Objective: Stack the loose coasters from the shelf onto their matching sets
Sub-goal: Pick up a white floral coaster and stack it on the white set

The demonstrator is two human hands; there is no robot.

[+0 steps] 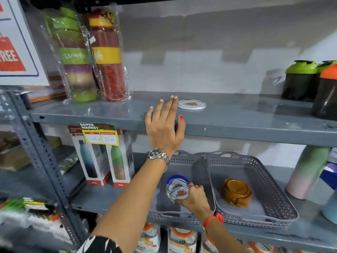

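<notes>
The left hand point(164, 125) is raised to the upper shelf point(237, 123) with its grip spread: fingers extended and slightly fanned, palm facing the shelf, nothing held. Its fingertips point(173, 97) lie just beside a loose white coaster point(191, 104) with a floral print, which lies flat on the upper shelf; whether the fingertips touch the coaster cannot be told. A metal wristwatch point(158, 155) sits on the left wrist. On the lower shelf, two grey perforated trays stand side by side. In the left tray point(184, 159), the right hand point(194, 199) grips a floral-print coaster point(179, 193), pinching it at its edge and holding it tilted over a matching set point(175, 183) whose holder has a blue rim. A red band point(214, 219) is worn on the right wrist. The right tray point(269, 189) contains a brown coaster set point(237, 192), well apart from both hands. Wrapped bottles point(107, 55) stand at the left of the upper shelf, and shaker bottles point(299, 81) at its right.
</notes>
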